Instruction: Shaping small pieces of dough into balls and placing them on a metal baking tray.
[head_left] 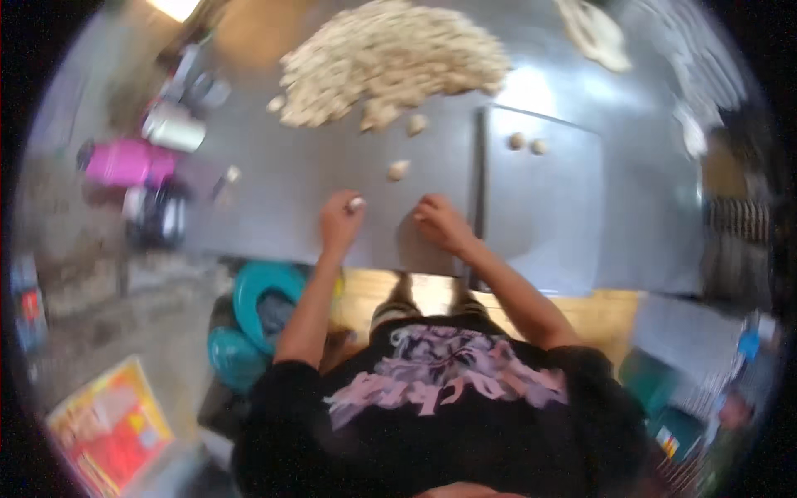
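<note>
My left hand [339, 224] is closed near the table's front edge, with a small whitish lump [355, 203] showing at its fingertips; the lump looks like dough, but blur hides its exact kind. To its right, my right hand [440, 222] hovers low over the metal table with its fingers curled together; whatever they hold, if anything, is hidden. Just beyond and between both hands lies a single pale beige lump [398, 170]. Another lump [417, 124] sits farther off, below a wide heap of similar pale pieces [390, 62] at the back.
Two small round lumps [527, 144] rest on a flat rectangular board [548, 224] at the right. A long pale strip [596, 35] lies at the far right. A pink bottle [131, 162] and a white cup [174, 129] stand left. Below is a teal tub [242, 303].
</note>
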`<state>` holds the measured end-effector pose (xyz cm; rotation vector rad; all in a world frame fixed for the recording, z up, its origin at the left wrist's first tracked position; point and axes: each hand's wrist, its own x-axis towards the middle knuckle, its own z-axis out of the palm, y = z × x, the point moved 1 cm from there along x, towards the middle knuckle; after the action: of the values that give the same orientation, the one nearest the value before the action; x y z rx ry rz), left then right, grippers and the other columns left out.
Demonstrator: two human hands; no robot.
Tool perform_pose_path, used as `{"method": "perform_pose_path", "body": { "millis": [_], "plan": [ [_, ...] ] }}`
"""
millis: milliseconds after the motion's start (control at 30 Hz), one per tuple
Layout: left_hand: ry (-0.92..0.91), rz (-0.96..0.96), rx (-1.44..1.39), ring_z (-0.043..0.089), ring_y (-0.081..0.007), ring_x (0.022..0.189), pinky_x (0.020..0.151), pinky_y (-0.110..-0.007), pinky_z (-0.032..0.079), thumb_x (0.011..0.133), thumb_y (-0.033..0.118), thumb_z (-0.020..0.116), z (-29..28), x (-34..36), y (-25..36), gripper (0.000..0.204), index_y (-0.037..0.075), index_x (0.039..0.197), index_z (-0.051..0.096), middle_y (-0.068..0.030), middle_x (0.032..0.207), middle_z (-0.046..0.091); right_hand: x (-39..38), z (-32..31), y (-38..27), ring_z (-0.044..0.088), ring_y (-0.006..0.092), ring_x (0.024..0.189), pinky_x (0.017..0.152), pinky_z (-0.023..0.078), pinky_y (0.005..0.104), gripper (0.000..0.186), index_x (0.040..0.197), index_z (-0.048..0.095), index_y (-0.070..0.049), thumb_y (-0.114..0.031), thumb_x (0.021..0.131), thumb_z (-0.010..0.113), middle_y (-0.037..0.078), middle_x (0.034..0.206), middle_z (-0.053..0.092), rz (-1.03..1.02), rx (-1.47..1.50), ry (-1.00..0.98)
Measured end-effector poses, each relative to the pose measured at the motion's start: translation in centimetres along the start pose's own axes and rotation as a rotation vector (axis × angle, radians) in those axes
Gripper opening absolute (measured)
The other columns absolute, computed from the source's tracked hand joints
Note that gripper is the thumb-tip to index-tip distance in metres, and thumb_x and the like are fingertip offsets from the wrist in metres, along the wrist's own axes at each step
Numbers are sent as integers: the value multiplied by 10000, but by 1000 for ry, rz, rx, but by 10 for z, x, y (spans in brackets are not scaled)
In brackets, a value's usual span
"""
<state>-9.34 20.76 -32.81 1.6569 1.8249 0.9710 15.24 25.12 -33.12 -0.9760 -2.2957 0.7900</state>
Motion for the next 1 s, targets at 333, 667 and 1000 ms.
{"method": "perform_pose_path", "body": {
  "millis": [333,667,1000],
  "plan": [
    [141,466,109,577,-229,836,750,-385,431,706,183,733,154,74,208,245,127,940,685,-58,863,649,-40,-160,61,581,315,884,807,479,378,296,1020,621,-56,-27,730,673,130,950,579,290,120,627],
    [204,311,186,558,-259,928,835,-396,402,736,253,715,178,76,197,244,110,932,689,-96,891,633,-57,-168,109,554,304,895,788,468,396,228,980,624,-37,-104,765,658,120,937,578,298,-84,490],
    [170,-121,483,518,-322,984,849,-430,402,795,131,565,104,59,50,170,69,934,640,-137,942,593,25,-143,76,548,296,914,779,458,382,273,1020,603,-41,-134,772,666,132,959,567,112,57,493]
  ]
}}
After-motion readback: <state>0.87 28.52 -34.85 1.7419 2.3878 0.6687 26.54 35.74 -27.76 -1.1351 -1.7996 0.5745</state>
